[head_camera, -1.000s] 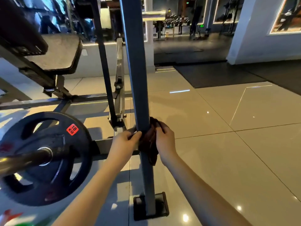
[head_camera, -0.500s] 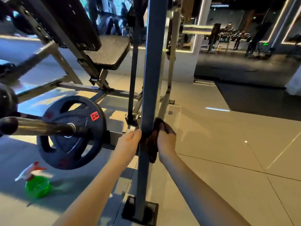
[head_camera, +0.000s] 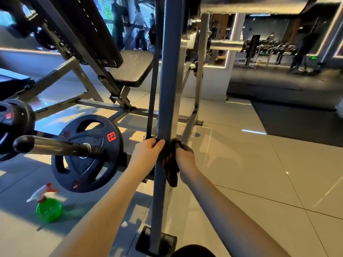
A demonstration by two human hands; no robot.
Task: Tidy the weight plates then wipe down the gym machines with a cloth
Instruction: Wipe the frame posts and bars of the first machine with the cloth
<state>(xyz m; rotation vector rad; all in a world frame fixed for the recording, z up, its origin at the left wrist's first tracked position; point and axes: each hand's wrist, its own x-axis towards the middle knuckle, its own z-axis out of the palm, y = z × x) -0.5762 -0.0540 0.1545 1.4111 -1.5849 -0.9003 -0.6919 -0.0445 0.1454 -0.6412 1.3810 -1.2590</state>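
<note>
Dark cloth (head_camera: pixel 171 172), judged soft, light and pliable, looped round the machine's upright post (head_camera: pixel 168 93) above the floor, with left hand (head_camera: pixel 148 152) and right hand (head_camera: pixel 185 158) each curled on one end, the best holds for taut wiping.

A dark cloth (head_camera: pixel 171 175) wraps the grey upright post (head_camera: pixel 169 89), a black 10 kg plate (head_camera: pixel 83 169) nearby.

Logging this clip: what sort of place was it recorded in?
A gym, probably commercial: a 10 kg weight plate on a bar, a padded bench seat, and dumbbell racks in the background. The left hand and right hand hold a cloth round a machine upright.
</note>
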